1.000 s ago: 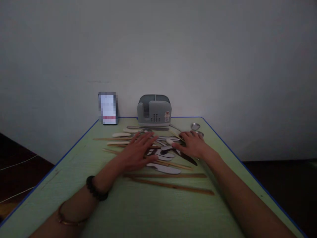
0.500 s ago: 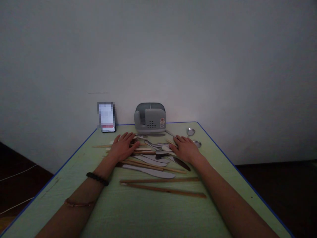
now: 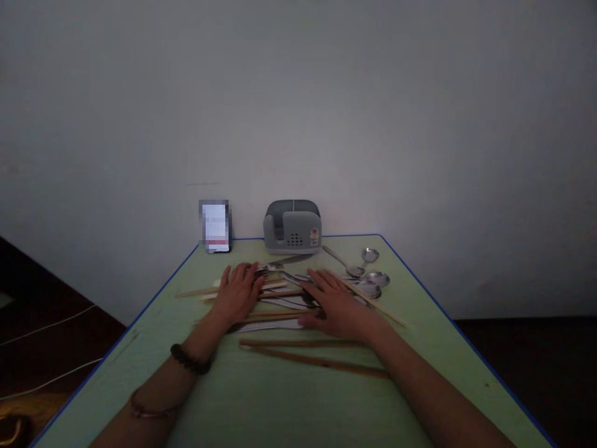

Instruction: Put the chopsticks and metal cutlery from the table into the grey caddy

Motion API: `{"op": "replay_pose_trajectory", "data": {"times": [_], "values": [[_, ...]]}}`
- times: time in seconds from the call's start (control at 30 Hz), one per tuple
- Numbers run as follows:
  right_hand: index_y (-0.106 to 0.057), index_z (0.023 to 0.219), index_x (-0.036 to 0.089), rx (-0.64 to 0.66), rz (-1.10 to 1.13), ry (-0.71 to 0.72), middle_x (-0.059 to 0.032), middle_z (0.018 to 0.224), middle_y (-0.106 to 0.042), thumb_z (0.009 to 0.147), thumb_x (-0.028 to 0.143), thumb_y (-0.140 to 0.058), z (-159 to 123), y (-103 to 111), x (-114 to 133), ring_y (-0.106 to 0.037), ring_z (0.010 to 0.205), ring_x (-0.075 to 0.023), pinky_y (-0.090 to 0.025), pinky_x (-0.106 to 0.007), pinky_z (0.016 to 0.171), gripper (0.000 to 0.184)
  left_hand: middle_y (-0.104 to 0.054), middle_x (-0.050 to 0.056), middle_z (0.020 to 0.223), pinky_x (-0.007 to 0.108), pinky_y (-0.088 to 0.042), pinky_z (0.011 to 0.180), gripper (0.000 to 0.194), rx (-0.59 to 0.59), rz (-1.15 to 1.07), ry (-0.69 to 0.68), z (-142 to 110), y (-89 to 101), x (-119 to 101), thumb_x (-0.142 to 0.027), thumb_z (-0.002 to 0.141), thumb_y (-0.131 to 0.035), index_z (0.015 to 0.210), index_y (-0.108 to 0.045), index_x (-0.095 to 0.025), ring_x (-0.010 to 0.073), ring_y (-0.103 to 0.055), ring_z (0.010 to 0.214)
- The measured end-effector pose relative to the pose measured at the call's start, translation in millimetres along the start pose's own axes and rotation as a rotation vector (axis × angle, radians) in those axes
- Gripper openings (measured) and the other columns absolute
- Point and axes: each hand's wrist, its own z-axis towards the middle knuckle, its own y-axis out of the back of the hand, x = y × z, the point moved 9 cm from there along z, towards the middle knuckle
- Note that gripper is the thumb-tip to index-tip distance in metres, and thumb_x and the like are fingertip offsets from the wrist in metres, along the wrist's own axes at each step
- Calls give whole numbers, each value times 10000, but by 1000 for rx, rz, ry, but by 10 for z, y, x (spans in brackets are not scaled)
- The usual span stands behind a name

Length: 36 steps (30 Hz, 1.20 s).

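My left hand [image 3: 237,295] lies palm down, fingers spread, over the left part of a heap of cutlery. Near its fingertips is a fork [image 3: 270,267]; wooden chopsticks [image 3: 193,292] stick out to its left. Also flat and open, my right hand [image 3: 336,305] rests on the right part of the heap, covering some pieces. Several metal spoons [image 3: 377,279] lie beyond its fingers, and a pale chopstick [image 3: 387,314] slants beside it. Between the hands, a table knife [image 3: 270,325] shows partly. Closer to me lies a pair of brown chopsticks [image 3: 303,359], partly behind my right forearm.
A grey cutlery holder [image 3: 301,231] with drain holes and a sticker stands at the table's back edge by the wall. Left of it, a phone [image 3: 216,227] with a lit, blurred screen leans upright. The green table [image 3: 261,410] has a blue edge.
My right hand has moved left and nearer over the heap, uncovering spoons and a pale chopstick. My left hand stays spread on the cutlery. The whole view has shifted slightly.
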Motion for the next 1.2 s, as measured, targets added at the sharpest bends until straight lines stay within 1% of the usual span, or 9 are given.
{"op": "replay_pose_trajectory", "data": {"times": [0.1,0.23,0.33,0.47,0.53,0.6,0.83,0.97,1.2], "values": [[-297,1447,205,120,101,80,-139,1547,-142,645,710,-611,-48,-86,117,-109,1407,-345,-168,-492,1121,999,-430,145,1411,519,-159,1124,541,-11,-37,-53,-11,52,-98,-447,955,-235,1383,-375,-146,271,-330,1339],[-287,1449,257,138,143,97,-130,1548,-143,617,677,-664,-24,-120,90,-108,1407,-346,-158,-515,1117,1005,-334,83,1490,509,-174,1125,577,99,-93,-194,-70,-9,-358,-545,935,-250,1411,-352,-234,273,-244,1387],[-421,1380,289,73,126,103,-124,1524,-229,655,597,-696,38,-94,70,-191,1389,-330,-193,-515,1105,834,-262,97,1521,516,-173,1120,646,139,-106,-165,-94,-63,-376,-625,896,-275,1420,-338,-253,301,-206,1399],[-678,1036,276,-20,150,234,-77,1382,-447,733,439,-706,67,-10,235,-352,1309,-263,-288,-446,1069,345,-228,91,1533,527,-154,1119,629,151,-118,-141,-98,-112,-327,-619,904,-259,1418,-340,-266,308,-178,1405],[-694,879,251,-26,168,286,-59,1253,-538,757,368,-701,56,15,330,-444,1222,-228,-352,-401,1021,169,-229,88,1533,524,-153,1119,617,152,-121,-137,-98,-121,-311,-610,908,-266,1412,-352,-266,306,-179,1406],[-677,802,230,-12,161,303,-48,1141,-583,747,337,-716,45,20,396,-490,1152,-213,-385,-379,983,127,-240,91,1529,522,-155,1118,610,145,-126,-137,-98,-115,-311,-608,907,-272,1403,-368,-265,304,-187,1404],[-650,805,182,35,64,299,-60,1054,-616,807,224,-649,26,24,465,-526,1070,-198,-399,-349,958,42,-329,107,1489,515,-182,1110,629,117,-155,-147,-63,-65,-315,-602,910,-254,1409,-359,-233,294,-260,1376],[-644,834,171,28,49,259,-70,1012,-630,848,165,-568,34,57,403,-561,990,-186,-420,-330,916,77,-352,87,1481,561,-154,1098,625,94,-115,-64,-6,-83,-107,-590,919,-215,1446,-278,-258,311,-282,1365],[-585,1003,143,-44,-75,-3,-111,1101,-608,905,161,-463,87,109,32,-553,1041,-205,-401,-331,928,158,-382,88,1464,541,-127,1112,639,151,-103,-46,9,-138,24,-605,904,-233,1410,-345,-230,285,-290,1368]]}}
